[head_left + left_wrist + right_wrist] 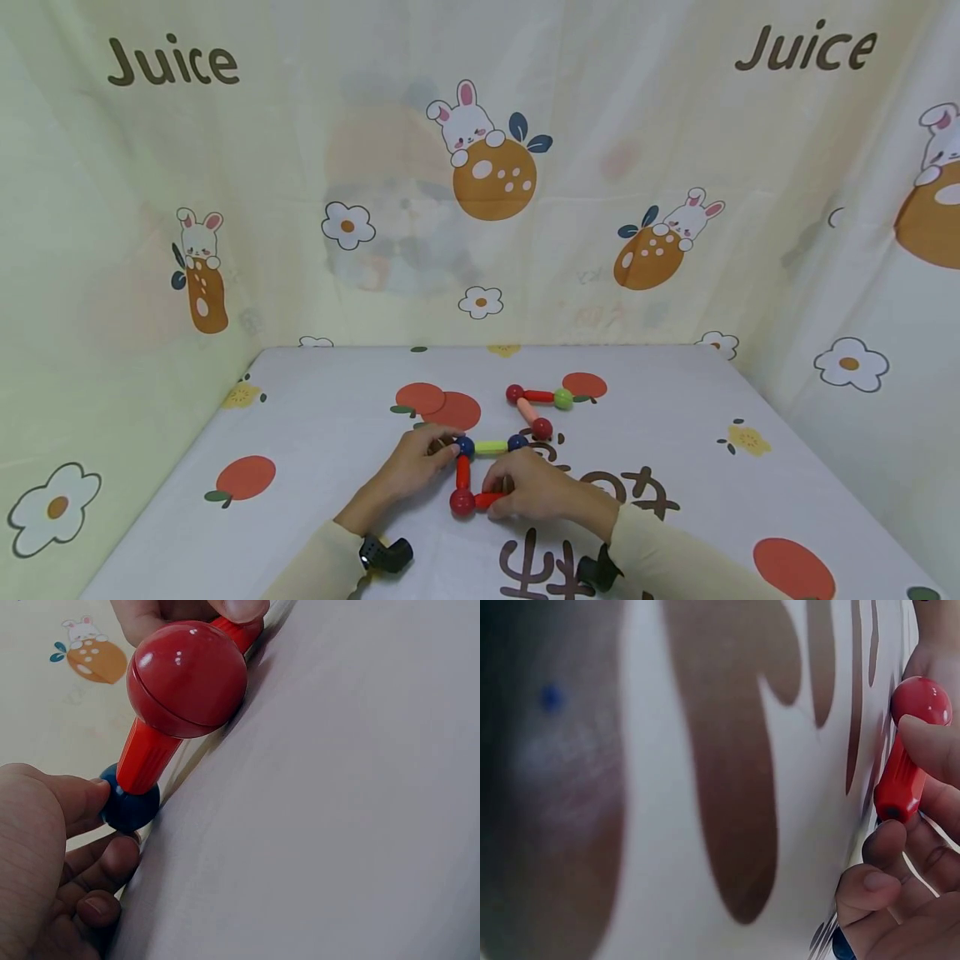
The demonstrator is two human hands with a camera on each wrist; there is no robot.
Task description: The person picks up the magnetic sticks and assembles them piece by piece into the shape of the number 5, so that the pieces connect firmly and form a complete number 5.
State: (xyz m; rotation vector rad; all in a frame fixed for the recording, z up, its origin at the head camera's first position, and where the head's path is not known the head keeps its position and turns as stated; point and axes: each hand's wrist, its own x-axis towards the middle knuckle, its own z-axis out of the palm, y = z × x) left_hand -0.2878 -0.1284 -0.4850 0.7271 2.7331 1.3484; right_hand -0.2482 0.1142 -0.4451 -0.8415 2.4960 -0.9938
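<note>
My left hand pinches a blue ball between thumb and fingers. From that ball a yellow-green rod runs right to another blue ball, partly behind my right hand. A red rod comes toward me from the first blue ball to a red ball, large in the left wrist view. My right hand holds a second red rod, which joins that red ball. Its free end shows in the right wrist view, near my fingertips.
Farther back lies a separate joined piece: a red ball, a red rod, a green ball, a pink rod and another red ball. The white tablecloth has printed fruit and lettering. Patterned curtains stand behind and at both sides.
</note>
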